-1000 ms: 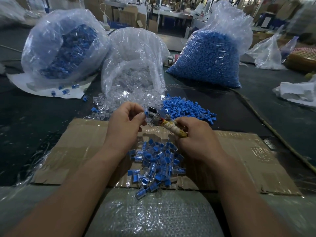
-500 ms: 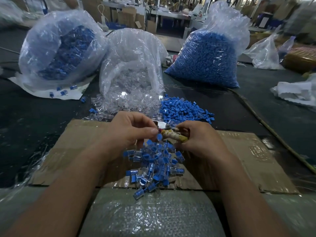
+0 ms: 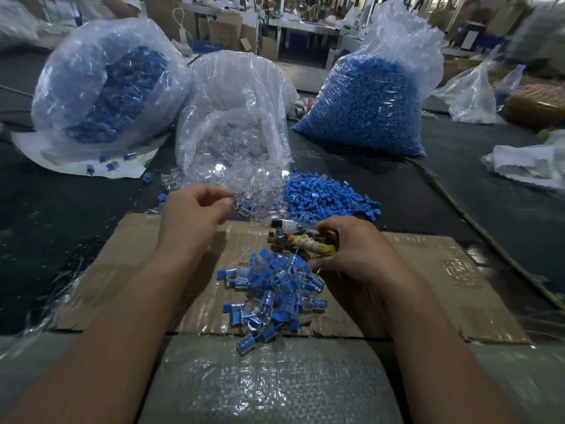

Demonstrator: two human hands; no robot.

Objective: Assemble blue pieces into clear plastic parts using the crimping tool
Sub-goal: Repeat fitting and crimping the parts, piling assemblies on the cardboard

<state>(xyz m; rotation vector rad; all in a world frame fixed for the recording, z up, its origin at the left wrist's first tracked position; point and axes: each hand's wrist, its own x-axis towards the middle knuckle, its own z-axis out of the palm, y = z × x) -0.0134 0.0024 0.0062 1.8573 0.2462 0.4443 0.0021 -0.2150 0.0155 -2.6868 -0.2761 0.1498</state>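
We see a dark table [image 3: 46, 240] bearing a cardboard sheet [image 3: 443, 270]; beyond the sheet stand three plastic bags [image 3: 238, 96], with spilled clear parts [image 3: 244, 179] and loose blue pieces [image 3: 324, 197].

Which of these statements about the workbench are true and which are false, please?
1. The right hand grips the crimping tool. True.
2. The assembled pile lies mostly on the cardboard. True.
3. The loose blue pieces lie left of the clear parts. False: they lie to their right.
4. The left hand rests on the assembled pile. False: it is up at the spilled clear parts, away from that pile.
5. The middle bag holds blue pieces. False: it holds clear parts.
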